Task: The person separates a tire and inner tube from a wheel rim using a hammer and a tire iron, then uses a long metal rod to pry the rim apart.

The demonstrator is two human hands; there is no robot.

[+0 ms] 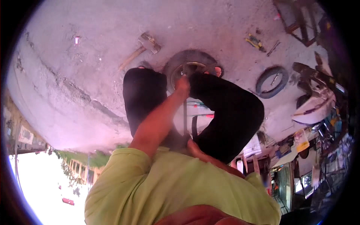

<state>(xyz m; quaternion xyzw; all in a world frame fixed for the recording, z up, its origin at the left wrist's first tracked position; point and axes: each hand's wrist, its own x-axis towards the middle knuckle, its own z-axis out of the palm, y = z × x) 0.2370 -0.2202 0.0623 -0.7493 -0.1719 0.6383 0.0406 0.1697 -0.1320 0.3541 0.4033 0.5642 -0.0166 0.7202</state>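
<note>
A small wheel with a black tyre [180,60] lies on the ground between my bent legs, partly hidden by my knees. My left hand [182,85] is closed near the wheel's rim, at the far end of a long metal bar [185,116]. The bar runs back toward my body. Its near end meets my right hand [192,147], which is closed low in front of my shirt; its fingers are partly hidden. A dark curved strip [194,127] stands just right of the bar.
Beyond my left knee lies a wooden-handled sledgehammer [149,43]. To the right are a yellow-and-black hand tool [255,42], a thin metal rod [273,48] and a loose tyre [283,77]. Farther right stand a metal frame [300,32] and a pale vehicle body part [317,107].
</note>
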